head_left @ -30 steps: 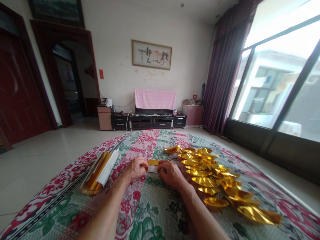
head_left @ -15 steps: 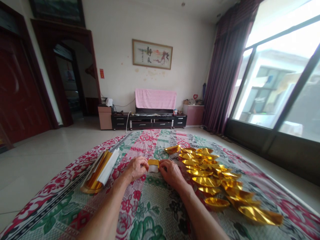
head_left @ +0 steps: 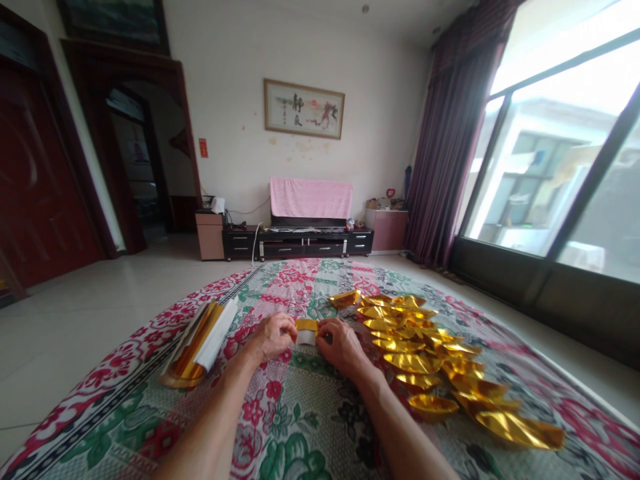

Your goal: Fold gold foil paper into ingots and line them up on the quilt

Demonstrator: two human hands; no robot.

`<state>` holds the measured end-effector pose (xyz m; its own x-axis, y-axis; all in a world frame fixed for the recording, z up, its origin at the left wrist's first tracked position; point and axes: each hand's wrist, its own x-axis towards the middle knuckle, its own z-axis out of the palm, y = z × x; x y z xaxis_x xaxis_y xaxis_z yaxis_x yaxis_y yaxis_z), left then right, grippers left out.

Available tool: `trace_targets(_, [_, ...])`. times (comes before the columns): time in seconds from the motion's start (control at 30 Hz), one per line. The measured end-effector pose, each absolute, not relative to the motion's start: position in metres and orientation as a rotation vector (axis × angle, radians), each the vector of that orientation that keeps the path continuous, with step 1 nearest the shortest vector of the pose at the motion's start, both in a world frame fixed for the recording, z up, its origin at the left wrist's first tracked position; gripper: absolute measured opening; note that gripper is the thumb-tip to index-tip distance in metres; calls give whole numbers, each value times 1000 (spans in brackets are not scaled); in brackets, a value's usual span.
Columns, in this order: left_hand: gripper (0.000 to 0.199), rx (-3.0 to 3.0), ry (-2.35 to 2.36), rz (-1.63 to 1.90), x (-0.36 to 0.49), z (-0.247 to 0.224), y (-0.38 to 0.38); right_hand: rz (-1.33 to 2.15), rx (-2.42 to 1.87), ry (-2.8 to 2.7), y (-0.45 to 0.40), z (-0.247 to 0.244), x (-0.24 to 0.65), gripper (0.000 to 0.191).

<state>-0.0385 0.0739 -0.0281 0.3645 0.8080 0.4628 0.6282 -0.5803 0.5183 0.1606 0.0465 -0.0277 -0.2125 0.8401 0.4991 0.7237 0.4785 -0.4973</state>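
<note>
A small sheet of gold foil paper (head_left: 307, 325), white on its underside, stretches between my two hands over the flowered cloth. My left hand (head_left: 275, 337) pinches its left end with curled fingers. At the opposite end, my right hand (head_left: 341, 342) grips the paper the same way. The gold strip along its far edge looks folded over, with the white part nearer me. To the right lie several folded gold paper ingots (head_left: 413, 363) in rough rows. On the left rests a loose stack of gold and white paper sheets (head_left: 203, 340), partly curled.
The patterned tablecloth (head_left: 280, 427) covers the surface under my hands. Beyond it stands a low black TV cabinet (head_left: 285, 249) with a pink cloth (head_left: 311, 197) draped above. A purple curtain (head_left: 450, 140) and large window (head_left: 545, 167) are at the right.
Both hands keep hold of the paper in nearly the same place. The white part of the paper looks slightly more curved now.
</note>
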Motion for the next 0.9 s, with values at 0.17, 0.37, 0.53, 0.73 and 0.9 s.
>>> trace_targets(0.17, [21,2369,1285,1016,-38,-27,73,217,-1291,-1987,48,-31,161,8])
trace_targets(0.37, [20,2347,1269,977,-40,-25,71,290,-1250,-2017,47,-27,166,11])
trace_targets(0.53, [22,2340,1244,942,-43,-25,71,402,-1210,-2089,45,-18,172,22])
trace_targets(0.73, [23,2378,1259,994,-40,-22,68,392,-1165,-2110,43,-13,172,24])
trace_targets(0.9, [21,2362,1270,1045,-40,-25,70,312,-1153,-2096,44,-18,172,23])
